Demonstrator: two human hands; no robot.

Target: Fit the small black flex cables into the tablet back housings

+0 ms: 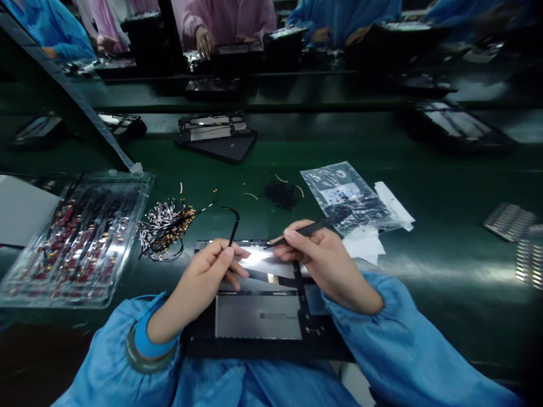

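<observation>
A thin black cable (232, 226) is pinched between thumb and fingertips of the left hand (210, 271); it rises from the grip, long axis near upright in the frame, and hooks over to the left at its far end. A slim black tool (303, 230), seemingly tweezers, is gripped pen-fashion by the right hand (324, 263); its long axis runs from upper right down to lower left, the tip pointed at a bright reflective patch between the two hands. Beneath both hands an opened flat device (258, 316) is laid on the green counter (445, 226) at its near edge, long axis left to right, a grey rectangular panel showing in its near half. Just left of the hands a heap of small gold-tipped cables (165, 226) is seen, and beyond it a clear plastic tray (80, 243) of parts. To the right a clear bag (348, 195) is lying on white paper, with a small dark pile (280, 195) near it. Further back, another opened device (216, 135) is resting on the counter, and sleeved hands of other people are seen across it.
</observation>
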